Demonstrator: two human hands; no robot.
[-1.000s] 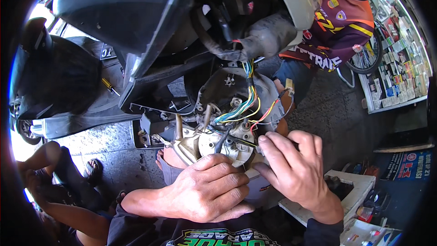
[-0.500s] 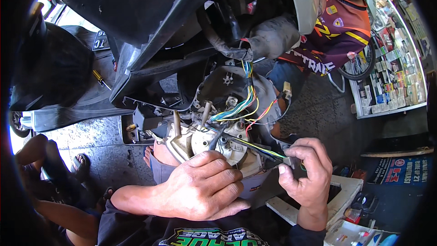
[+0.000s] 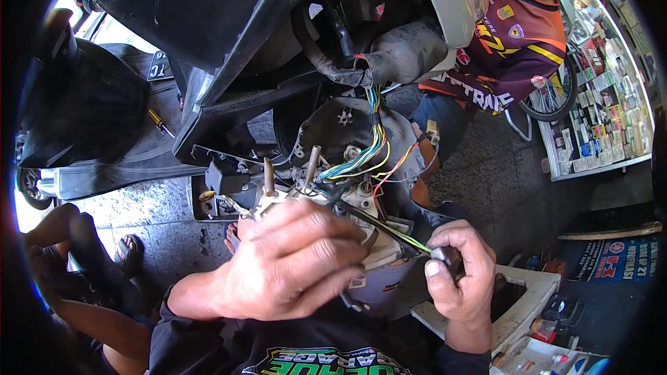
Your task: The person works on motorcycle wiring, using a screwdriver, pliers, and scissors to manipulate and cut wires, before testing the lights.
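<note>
In my right hand [image 3: 462, 274], the thumb and fingers pinch a dark wire connector [image 3: 440, 255]. Yellow, green and black wires [image 3: 396, 231] run from it up left to the light-coloured instrument cluster [image 3: 358, 198]. My left hand [image 3: 295, 260] is curled over the near side of that cluster, partly smeared by motion. From beneath its fingers a thin black piece with a blunt end [image 3: 354, 302] sticks out; what the fingers grip is hidden. Beyond the hands, a multicoloured wire bundle [image 3: 379, 135] drops from a grey sleeve [image 3: 410, 52] into the cluster.
Motorcycle bodywork [image 3: 194, 10] fills the far left, and a screwdriver [image 3: 160, 122] lies on the seat [image 3: 132, 146]. Another person [image 3: 517, 42] is at the far right, near a glass display case [image 3: 604, 97]. A seated person's arm [image 3: 97, 333] shows at left. A white frame [image 3: 528, 292] stands near right.
My left hand has risen and shifted slightly left, and a black end now shows below it. The right hand has turned the connector a little and lowered it slightly.
</note>
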